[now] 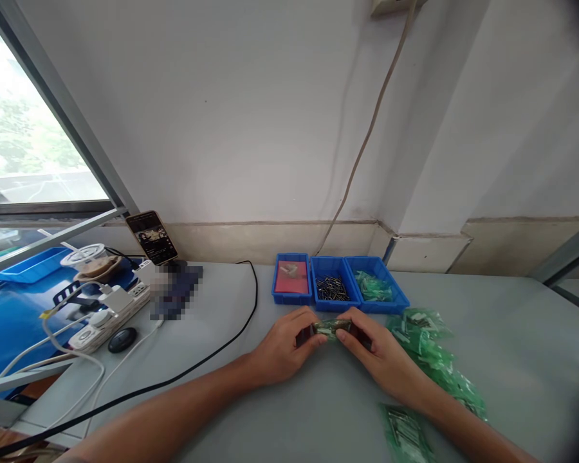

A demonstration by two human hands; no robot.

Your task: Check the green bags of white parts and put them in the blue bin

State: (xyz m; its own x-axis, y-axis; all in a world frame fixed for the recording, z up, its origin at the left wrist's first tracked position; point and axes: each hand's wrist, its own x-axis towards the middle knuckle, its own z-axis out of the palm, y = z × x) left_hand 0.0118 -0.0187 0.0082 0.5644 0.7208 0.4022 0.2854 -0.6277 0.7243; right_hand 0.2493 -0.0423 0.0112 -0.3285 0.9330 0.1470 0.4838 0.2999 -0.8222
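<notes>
So both hands are up in front of the 3 blue bins, holding 1 small green plastic packet (332,328) between them. Left hand (287,344) has its grip closed on the packet's left end, thumb below and fingers on top, and the right hand (369,347) has its grip clamped on the right end the same way. The packet is just this side of the middle bin, over the gray counter (289,424). Can't tell if it touches the surface.

Bins sit side by side near the wall (270,116). Left bin (292,298) has a pink sheet with a small clear bag on it, middle bin (336,307) has a pile of dark metal pieces, right bin (398,301) has green plastic bags.

More green packets (434,357) lie in a heap to the right of the right hand, and 1 more packet (406,434) is on the near side of the right forearm.

Way over left there's a propped-up phone (152,238), a white power strip (109,318), a black mouse (122,339) and a black cable (193,368) running across the counter.
</notes>
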